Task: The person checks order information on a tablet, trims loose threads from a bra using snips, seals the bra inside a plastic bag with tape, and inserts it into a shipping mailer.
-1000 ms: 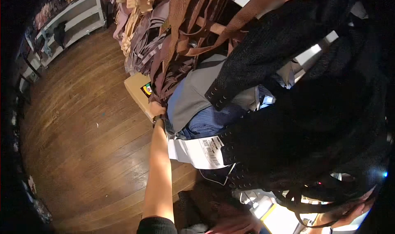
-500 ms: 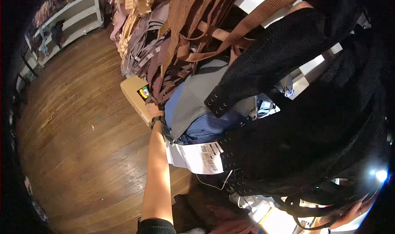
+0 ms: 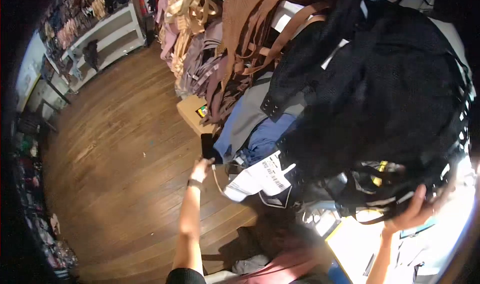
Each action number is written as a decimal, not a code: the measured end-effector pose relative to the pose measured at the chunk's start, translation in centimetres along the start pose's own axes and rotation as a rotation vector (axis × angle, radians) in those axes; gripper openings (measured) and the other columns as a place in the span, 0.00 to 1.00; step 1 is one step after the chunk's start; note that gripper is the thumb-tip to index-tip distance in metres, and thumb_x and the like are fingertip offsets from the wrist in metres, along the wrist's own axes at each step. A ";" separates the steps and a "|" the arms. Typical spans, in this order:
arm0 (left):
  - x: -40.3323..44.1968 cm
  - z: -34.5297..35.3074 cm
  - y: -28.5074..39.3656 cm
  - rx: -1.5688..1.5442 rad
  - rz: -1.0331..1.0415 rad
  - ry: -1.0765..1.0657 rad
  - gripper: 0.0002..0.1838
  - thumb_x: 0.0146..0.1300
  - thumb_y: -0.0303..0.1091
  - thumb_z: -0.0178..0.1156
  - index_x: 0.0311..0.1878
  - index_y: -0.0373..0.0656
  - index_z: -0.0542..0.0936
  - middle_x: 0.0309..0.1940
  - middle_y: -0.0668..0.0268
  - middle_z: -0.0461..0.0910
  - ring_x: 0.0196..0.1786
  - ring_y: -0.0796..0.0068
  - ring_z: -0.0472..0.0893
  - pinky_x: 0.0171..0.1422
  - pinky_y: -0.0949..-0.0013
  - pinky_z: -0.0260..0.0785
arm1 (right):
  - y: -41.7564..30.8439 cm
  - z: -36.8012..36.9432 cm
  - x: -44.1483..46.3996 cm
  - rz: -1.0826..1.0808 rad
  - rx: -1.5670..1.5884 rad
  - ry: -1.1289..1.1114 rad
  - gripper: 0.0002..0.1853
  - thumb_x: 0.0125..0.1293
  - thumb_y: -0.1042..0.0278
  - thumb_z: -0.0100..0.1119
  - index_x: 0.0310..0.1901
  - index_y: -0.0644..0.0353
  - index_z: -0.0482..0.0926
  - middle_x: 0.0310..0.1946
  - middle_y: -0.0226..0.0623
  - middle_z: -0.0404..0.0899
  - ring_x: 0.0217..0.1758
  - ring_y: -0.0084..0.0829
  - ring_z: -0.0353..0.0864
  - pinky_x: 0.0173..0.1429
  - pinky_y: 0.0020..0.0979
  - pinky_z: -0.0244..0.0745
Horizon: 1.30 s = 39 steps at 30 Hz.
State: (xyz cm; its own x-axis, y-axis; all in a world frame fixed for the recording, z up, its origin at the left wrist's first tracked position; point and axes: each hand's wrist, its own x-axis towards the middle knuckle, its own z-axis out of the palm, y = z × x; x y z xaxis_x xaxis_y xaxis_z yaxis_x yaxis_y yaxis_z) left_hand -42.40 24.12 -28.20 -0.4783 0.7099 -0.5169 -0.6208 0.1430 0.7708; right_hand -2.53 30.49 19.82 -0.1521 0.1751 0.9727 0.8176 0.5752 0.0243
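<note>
My left hand [image 3: 201, 169], with a dark band on its wrist, is closed around the lower end of a flat black rectangular object [image 3: 206, 145] that looks like a phone. A thin pale cord hangs beside these fingers. On the right, a large black mesh garment [image 3: 370, 99] with rows of hooks or eyes along its edges spreads close to the camera. My right hand [image 3: 412, 214] grips its lower edge near the straps, the fingers partly hidden and blurred. Next to the garment are a white paper with barcodes [image 3: 262, 179] and blue and grey cloth [image 3: 260, 114].
Brown straps [image 3: 250, 44] and beige and mauve ribbons [image 3: 197, 59] hang at the top. A cardboard box [image 3: 192, 111] stands by the pile. The wooden floor [image 3: 120, 159] fills the left, with white shelves [image 3: 112, 39] beyond. A brightly lit surface [image 3: 355, 244] lies at lower right.
My left hand has moved down and away from the cardboard box, and the black rectangle now shows in it. The black garment has swung up and spread, and more of my right hand shows.
</note>
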 end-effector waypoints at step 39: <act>-37.3 16.3 10.4 -0.017 0.454 -0.205 0.22 0.56 0.22 0.60 0.54 0.39 0.65 0.42 0.68 0.75 0.45 0.83 0.74 0.51 0.76 0.66 | -2.5 0.5 2.0 0.048 -0.051 0.047 0.26 0.56 0.62 0.57 0.59 0.48 0.73 0.67 0.58 0.42 0.72 0.57 0.41 0.71 0.55 0.41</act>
State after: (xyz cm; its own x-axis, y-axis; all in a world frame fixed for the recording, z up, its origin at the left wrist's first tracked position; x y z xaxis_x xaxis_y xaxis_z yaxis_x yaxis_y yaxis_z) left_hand -20.90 10.39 5.12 -0.5716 0.8193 -0.0452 -0.3891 -0.2221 0.8940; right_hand -5.15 29.82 21.60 -0.0868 0.1630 0.9828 0.8509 0.5252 -0.0120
